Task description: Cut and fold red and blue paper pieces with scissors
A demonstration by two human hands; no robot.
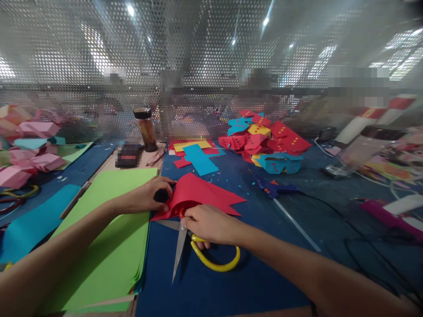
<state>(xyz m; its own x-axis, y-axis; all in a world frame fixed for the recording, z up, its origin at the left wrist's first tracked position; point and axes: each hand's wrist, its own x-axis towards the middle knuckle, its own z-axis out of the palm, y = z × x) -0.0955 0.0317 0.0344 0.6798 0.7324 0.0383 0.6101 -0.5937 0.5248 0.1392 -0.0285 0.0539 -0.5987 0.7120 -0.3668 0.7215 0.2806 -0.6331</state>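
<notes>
A curved sheet of red paper (198, 189) with pointed ends stands bulging up from the blue table surface. My left hand (161, 191) grips its left edge, thumb and fingers closed around it. Beside those fingers is a dark round thing (161, 195) that I cannot make out. My right hand (211, 224) rests at the near edge of the paper. Hooked in its fingers are scissors with yellow handles (228, 267). Their blades (179, 255) are spread apart, one pointing towards me and one to the left. A small red bit (181, 213) shows by the right fingertips.
Green sheets (109, 246) lie stacked under my left forearm. Blue and yellow strips (201, 159) lie behind the red paper, near folded paper pieces (271, 138). A glue gun (272, 187) with a trailing cord lies right. A bottle (145, 131) stands by the perforated screen (198, 53).
</notes>
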